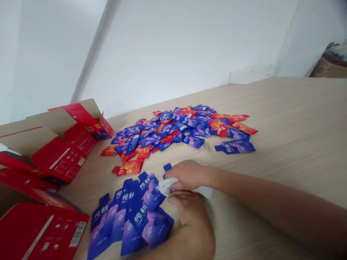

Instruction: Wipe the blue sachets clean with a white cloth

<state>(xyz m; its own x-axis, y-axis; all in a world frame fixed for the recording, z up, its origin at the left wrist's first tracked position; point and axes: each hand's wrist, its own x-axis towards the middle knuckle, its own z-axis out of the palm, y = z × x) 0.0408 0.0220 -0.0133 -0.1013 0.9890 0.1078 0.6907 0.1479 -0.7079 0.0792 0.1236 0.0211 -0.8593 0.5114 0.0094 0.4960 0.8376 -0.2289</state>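
My right hand (188, 175) is closed on a crumpled white tissue (165, 186). Just below it, my left hand (189, 207) is closed against a blue sachet (167, 167), of which only the spout tab and a strip show beside the tissue. The hands and tissue hide the rest of that sachet. A white sheet-like piece (205, 191) sticks out behind the wrists; whether it joins the tissue I cannot tell. Left of my hands, several blue-purple sachets (130, 213) lie overlapping in a fanned row, tabs pointing away from me.
A wide heap of blue and red-orange sachets (173, 126) spreads across the wooden table (284, 144). One blue sachet (235, 147) lies apart at its right. Open red cartons (59, 159) line the left side. A white box (251, 74) stands against the back wall.
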